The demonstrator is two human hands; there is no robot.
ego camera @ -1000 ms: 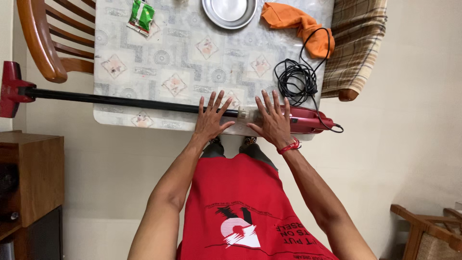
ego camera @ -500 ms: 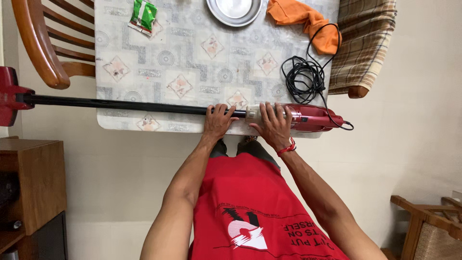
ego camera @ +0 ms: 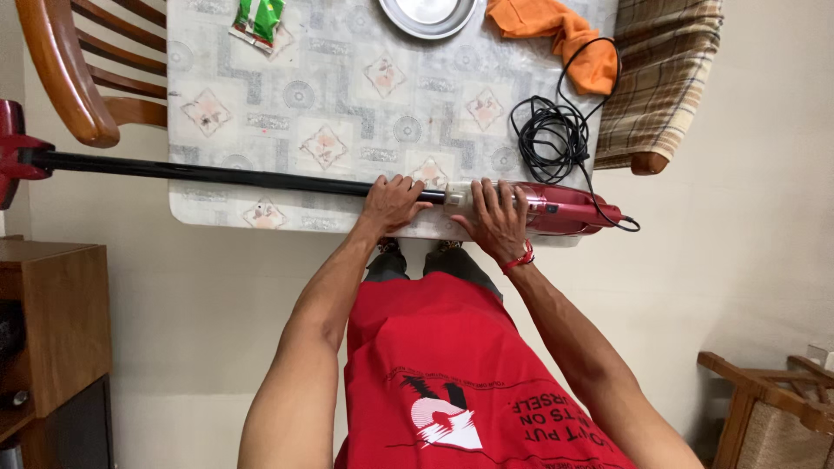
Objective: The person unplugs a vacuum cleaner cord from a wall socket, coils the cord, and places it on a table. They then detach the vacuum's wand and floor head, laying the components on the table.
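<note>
Red stick vacuum body lying along the near edge of the patterned table, its long black tube reaching out past the table's far-left corner. Left hand curling closed around the tube beside the pale joint; right hand wrapping the body just past that joint. Coiled black cord resting behind the body.

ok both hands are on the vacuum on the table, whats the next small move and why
Probably pull the two parts apart along the wand's line. The left hand is wrapped around the black tube, the right hand grips the red vacuum body, and the pale joint lies between them. The table bears both parts, so a straight, short tug looks safest.
</note>
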